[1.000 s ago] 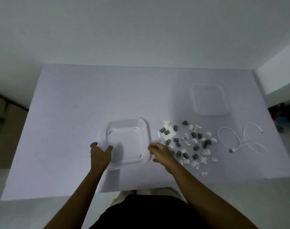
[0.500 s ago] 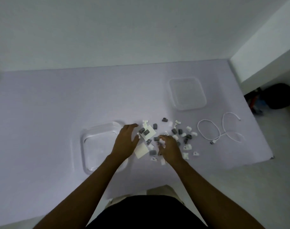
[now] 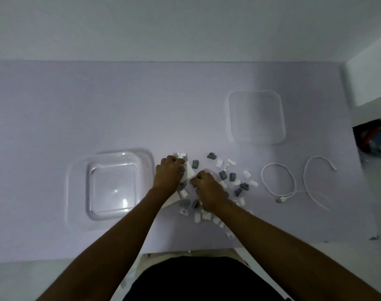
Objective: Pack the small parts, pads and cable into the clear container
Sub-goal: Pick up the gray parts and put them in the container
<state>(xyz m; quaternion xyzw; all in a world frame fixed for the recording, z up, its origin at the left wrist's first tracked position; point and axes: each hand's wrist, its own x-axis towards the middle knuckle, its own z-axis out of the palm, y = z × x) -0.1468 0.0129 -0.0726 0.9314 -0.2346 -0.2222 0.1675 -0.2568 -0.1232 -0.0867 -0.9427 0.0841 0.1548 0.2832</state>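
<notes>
One cable, long axis left-right

Both forearms are bare to the bottom corners of the view, with no sleeves, watch or rings showing; the left hand and right hand are ungloved, and a black garment covers the torso at six o'clock

Container left of parts; cable right.
</notes>
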